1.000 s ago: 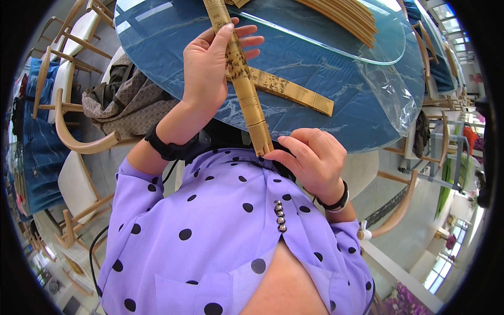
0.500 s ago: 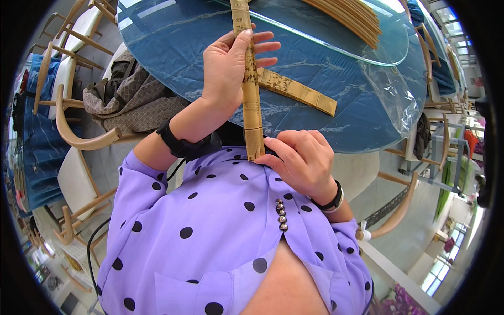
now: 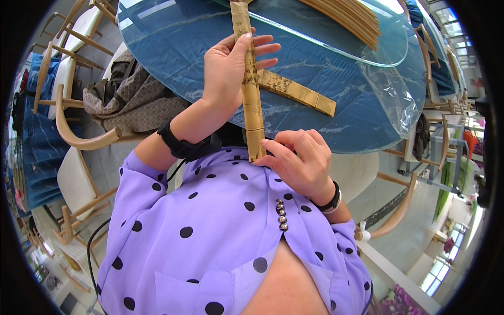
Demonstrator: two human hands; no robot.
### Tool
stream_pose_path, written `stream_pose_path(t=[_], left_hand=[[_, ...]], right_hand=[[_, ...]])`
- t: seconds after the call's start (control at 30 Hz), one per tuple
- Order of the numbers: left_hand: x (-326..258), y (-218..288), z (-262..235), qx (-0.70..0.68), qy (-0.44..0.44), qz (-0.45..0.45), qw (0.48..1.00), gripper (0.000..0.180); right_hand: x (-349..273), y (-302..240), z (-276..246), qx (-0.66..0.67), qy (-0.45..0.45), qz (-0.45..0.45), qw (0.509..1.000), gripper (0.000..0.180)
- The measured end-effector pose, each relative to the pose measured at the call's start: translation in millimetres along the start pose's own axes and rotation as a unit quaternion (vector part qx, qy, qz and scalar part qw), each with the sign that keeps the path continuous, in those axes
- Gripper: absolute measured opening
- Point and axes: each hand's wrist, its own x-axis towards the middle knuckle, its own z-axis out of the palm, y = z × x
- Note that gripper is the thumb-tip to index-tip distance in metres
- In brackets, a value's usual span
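A long, narrow gold cardboard box (image 3: 253, 113) with dark print stands nearly upright in the picture, its near end close to my shirt. My left hand (image 3: 223, 76) holds it toward the far end, thumb on the front face, the other fingers spread behind it. At the near end, my right hand (image 3: 303, 163) pinches the edge between thumb and forefinger. A similar gold box (image 3: 299, 92) lies slantwise on the table, just right of the held one and partly behind it.
The round blue marbled table (image 3: 173, 47) carries a glass turntable (image 3: 391, 58). On the glass lies a stack of long tan strips (image 3: 346, 18). Clear plastic film (image 3: 396, 102) rests near the right edge. A patterned grey-brown cloth (image 3: 131, 97) drapes over a wooden chair (image 3: 89, 139) at left.
The held box has shifted slightly toward me, its near end a little lower. My right hand has moved slightly left, keeping its pinch; the left hand keeps its hold.
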Motion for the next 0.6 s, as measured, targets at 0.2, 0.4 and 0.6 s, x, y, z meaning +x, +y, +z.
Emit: stream_pose_path(t=[0.2, 0.4, 0.6], left_hand=[[-9.4, 0.7, 3.4, 0.014, -0.007, -0.024, 1.0, 0.027], [-6.6, 0.2, 8.3, 0.011, -0.001, -0.043, 0.999, 0.028], [-0.3, 9.8, 8.5, 0.053, -0.017, -0.062, 0.997, 0.03]], right_hand=[[-3.2, -2.0, 0.1, -0.024, -0.002, -0.008, 1.0, 0.035], [-0.1, -5.1, -4.4, -0.084, -0.023, -0.047, 0.995, 0.028], [15.7, 5.5, -7.0, -0.043, -0.014, -0.073, 0.996, 0.03]])
